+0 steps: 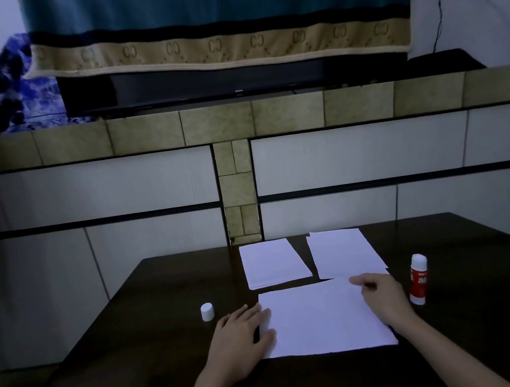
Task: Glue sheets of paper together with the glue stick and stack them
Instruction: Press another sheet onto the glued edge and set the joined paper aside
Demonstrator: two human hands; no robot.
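Note:
A white sheet of paper [320, 320] lies flat on the dark table [154, 325] in front of me. My left hand [241, 338] rests on its left edge, fingers spread and pressing down. My right hand [380, 296] lies on the sheet's upper right part, fingers loosely bent, holding nothing. Behind the sheet sit two white paper stacks, one left [273, 262] and one right [343, 252]. A red-and-white glue stick [418, 279] stands upright, uncapped, just right of my right hand. Its white cap [207, 311] stands on the table left of my left hand.
The table's far edge meets a tiled wall with white panels [352, 154]. Above it runs a tiled ledge [216, 122] carrying a dark flat screen [231, 81] draped with a teal and beige cloth [217, 26]. Bare table surface lies left of the cap and right of the glue stick.

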